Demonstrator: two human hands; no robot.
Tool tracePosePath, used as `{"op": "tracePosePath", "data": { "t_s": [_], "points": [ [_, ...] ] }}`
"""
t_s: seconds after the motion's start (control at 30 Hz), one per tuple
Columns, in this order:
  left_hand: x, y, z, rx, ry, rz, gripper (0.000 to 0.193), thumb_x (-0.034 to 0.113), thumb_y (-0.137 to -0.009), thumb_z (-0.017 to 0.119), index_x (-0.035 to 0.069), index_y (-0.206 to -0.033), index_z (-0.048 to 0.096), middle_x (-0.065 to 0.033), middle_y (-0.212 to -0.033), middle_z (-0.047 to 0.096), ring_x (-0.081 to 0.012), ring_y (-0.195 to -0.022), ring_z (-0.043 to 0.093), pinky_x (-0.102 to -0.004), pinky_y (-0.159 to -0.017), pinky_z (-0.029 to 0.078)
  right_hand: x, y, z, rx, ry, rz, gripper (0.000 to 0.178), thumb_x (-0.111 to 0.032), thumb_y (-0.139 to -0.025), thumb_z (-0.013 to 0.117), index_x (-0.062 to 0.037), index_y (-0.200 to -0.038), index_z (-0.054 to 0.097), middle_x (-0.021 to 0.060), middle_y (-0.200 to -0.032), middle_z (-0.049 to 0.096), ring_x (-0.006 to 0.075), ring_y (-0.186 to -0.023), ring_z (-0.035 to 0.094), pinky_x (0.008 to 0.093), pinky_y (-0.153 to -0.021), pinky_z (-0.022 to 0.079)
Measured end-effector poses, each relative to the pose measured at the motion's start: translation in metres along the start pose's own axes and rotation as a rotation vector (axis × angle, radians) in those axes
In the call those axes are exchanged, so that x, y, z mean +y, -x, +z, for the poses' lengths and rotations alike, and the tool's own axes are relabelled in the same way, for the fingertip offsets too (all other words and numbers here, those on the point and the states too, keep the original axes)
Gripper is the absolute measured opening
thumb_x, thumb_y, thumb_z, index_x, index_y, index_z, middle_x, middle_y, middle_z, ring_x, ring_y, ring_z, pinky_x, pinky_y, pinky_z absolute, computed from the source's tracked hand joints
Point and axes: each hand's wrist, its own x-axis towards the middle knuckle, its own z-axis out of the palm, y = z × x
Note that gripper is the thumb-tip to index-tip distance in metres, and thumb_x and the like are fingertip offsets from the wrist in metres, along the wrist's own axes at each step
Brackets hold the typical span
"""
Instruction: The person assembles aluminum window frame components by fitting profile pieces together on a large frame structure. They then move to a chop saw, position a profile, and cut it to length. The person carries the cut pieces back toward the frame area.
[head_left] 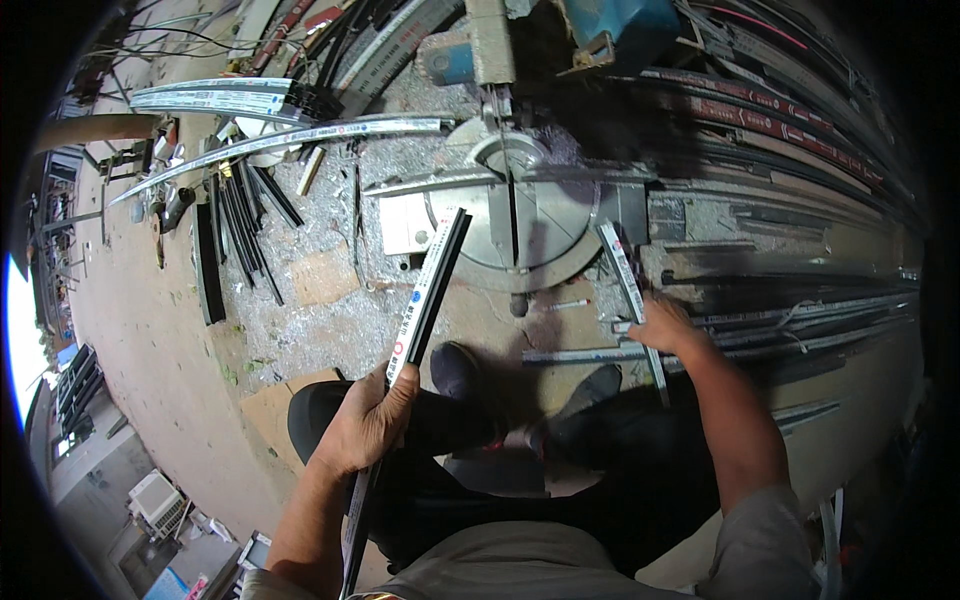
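Metal shavings cover the workshop floor (300, 330) around a round miter saw base (520, 225), with dark cut strips (245, 225) heaped to its left. Of the two hands, the left hand (365, 425) is closed around a long black profile (432, 290) angled up toward the saw. Right hand (665, 325) grips a shorter pale profile (625, 275), which sits beside the saw base above stacked lengths (780, 320).

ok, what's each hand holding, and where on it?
Left hand grips a long black strip partway along, both ends sticking out. Right hand rests on a shorter strip near its middle; a full grip cannot be told.
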Motion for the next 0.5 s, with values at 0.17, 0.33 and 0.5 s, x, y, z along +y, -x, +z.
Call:
{"op": "tracePosePath", "data": {
  "t_s": [0.17, 0.33, 0.5],
  "points": [
    [-0.012, -0.006, 0.003, 0.064, -0.005, 0.083, 0.057, 0.059, -0.114, 0.048, 0.004, -0.104, 0.055, 0.0003, -0.068, 0.054, -0.0114, -0.056, 0.054, -0.0287, -0.053, 0.044, -0.004, -0.008, 0.003, -0.045, -0.037, 0.076, 0.066, -0.039, -0.088, 0.078, 0.0015, -0.137, 0.061, 0.0274, -0.13, 0.072, 0.0446, -0.124, 0.068, 0.0519, -0.109, 0.053],
    [-0.028, -0.008, 0.011, 0.103, -0.008, 0.141, 0.056, 0.059, -0.114, 0.048, 0.006, -0.099, 0.054, -0.001, -0.066, 0.054, -0.0129, -0.053, 0.053, -0.0299, -0.052, 0.043, -0.002, -0.012, 0.025, 0.078, -0.054, 0.084, 0.066, -0.04, -0.091, 0.077, -0.0027, -0.142, 0.058, 0.0245, -0.127, 0.075, 0.045, -0.122, 0.071, 0.0538, -0.105, 0.055],
    [-0.043, 0.0, 0.017, 0.14, -0.015, 0.217, 0.059, 0.061, -0.113, 0.048, 0.005, -0.096, 0.055, -0.0023, -0.064, 0.054, -0.0142, -0.052, 0.054, -0.0308, -0.051, 0.043, -0.002, -0.015, 0.039, 0.201, 0.03, 0.082, 0.065, -0.042, -0.098, 0.074, -0.0027, -0.146, 0.054, 0.0229, -0.125, 0.076, 0.0435, -0.118, 0.073, 0.0544, -0.102, 0.057]
  ]
}}
